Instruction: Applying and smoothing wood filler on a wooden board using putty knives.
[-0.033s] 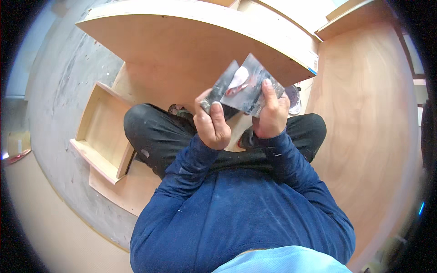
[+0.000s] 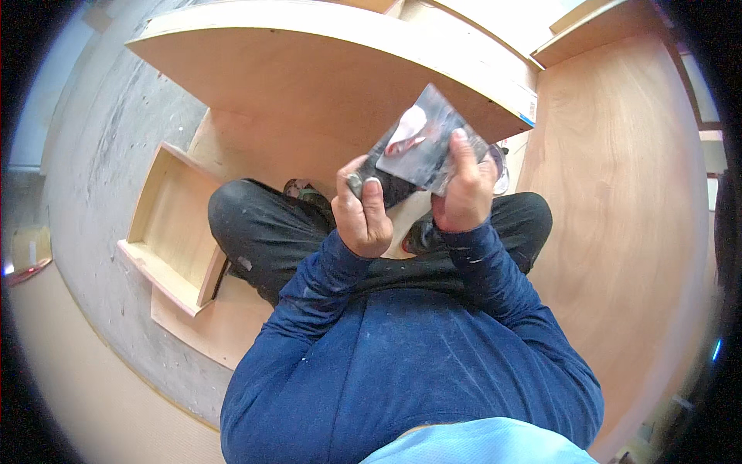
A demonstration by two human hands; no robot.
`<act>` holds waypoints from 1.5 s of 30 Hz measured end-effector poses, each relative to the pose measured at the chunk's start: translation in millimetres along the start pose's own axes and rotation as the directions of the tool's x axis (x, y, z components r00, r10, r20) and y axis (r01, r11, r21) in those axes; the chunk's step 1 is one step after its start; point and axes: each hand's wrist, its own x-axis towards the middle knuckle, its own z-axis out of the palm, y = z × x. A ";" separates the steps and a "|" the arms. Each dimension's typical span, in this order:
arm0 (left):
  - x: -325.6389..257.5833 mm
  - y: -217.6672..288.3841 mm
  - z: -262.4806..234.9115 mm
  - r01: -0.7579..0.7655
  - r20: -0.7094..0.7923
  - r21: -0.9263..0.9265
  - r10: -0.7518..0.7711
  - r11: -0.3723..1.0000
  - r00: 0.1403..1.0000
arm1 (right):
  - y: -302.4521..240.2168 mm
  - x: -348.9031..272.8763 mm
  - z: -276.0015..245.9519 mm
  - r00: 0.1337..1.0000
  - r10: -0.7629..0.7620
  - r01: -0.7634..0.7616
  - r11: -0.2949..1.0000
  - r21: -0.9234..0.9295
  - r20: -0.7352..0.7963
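Item: flat glossy package (image 2: 421, 143), roughly square, dark grey with a pale pink-and-white shape printed near its upper left corner. It is tilted so one corner points up, and is held in front of the chest, above the crossed legs in dark trousers (image 2: 263, 232).

Left hand (image 2: 362, 210): closed on the package's lower left edge, thumb lying upward along the front, fingers curled behind.

Right hand (image 2: 464, 193): clamped on the package's lower right edge, thumb pressed flat on the front face, fingers out of sight behind. Both hands sit close together, almost touching at the knuckles.

Label: small white sticker with a blue end (image 2: 529, 108) on the near right corner of the plywood panel (image 2: 309, 69), just beside the package's upper corner.

Surroundings: the panel's front edge runs just behind the package. A shallow open plywood box (image 2: 166, 232) lies to the left of the knee. A broad plywood sheet (image 2: 618, 193) spans the right. Grey concrete floor (image 2: 93, 170) lies open to the left.
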 end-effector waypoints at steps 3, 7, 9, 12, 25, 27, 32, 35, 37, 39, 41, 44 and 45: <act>16.5 18.0 -13.5 0.195 0.062 0.187 -0.210 0.963 0.976 | -39.7 -0.4 5.1 0.982 -0.171 0.183 0.961 0.206 -0.074; 33.9 34.4 -3.4 0.289 -0.084 -0.595 -0.415 0.750 0.906 | -21.2 15.8 -5.9 0.939 -0.310 0.329 0.937 0.122 -0.152; 34.2 41.0 -0.6 0.299 -0.063 -0.675 -0.457 0.675 0.887 | -9.4 17.2 -3.5 0.928 -0.326 0.350 0.929 0.117 -0.182; 31.9 36.7 3.5 0.366 -0.038 -0.657 -0.514 0.659 0.857 | -2.3 5.2 10.8 0.937 -0.328 0.349 0.869 0.350 -0.122; 27.5 12.0 13.2 0.279 -0.241 -0.518 -0.451 0.808 0.859 | 2.1 -8.7 7.5 0.740 -0.569 0.501 0.822 0.270 0.358; 28.9 15.3 12.6 0.272 -0.270 -0.522 -0.459 0.808 0.846 | -29.8 -26.1 15.4 0.729 -0.483 0.575 0.816 -0.052 0.485; 29.6 9.1 5.3 0.225 -0.278 -0.479 -0.390 0.848 0.878 | 5.4 -9.0 -14.0 0.667 -0.504 0.699 0.678 -0.227 0.549; 30.5 12.2 3.9 0.231 -0.213 -0.559 -0.407 0.796 0.888 | 25.8 0.5 -36.6 0.593 -0.242 0.753 0.505 -0.422 0.768; 33.4 17.9 6.5 0.205 -0.210 -0.584 -0.391 0.785 0.896 | -1.5 1.4 -38.5 0.649 -0.359 0.744 0.484 -0.461 0.671; 37.9 31.5 6.2 0.279 -0.150 -0.600 -0.448 0.750 0.882 | -32.3 2.8 -33.9 0.632 -0.567 0.775 0.458 -0.436 0.528; 33.3 16.5 1.4 0.268 -0.104 -0.567 -0.390 0.779 0.915 | -38.2 1.5 -32.7 0.533 -0.631 0.844 0.349 -0.407 0.564; 31.0 11.9 -4.2 0.278 -0.051 -0.529 -0.357 0.802 0.933 | -47.8 2.2 -31.1 0.402 -0.573 0.908 0.151 -0.391 0.714; 32.4 12.9 -3.2 0.305 -0.042 -0.524 -0.381 0.796 0.924 | -57.5 3.2 -29.7 0.338 -0.484 0.924 0.005 -0.383 0.808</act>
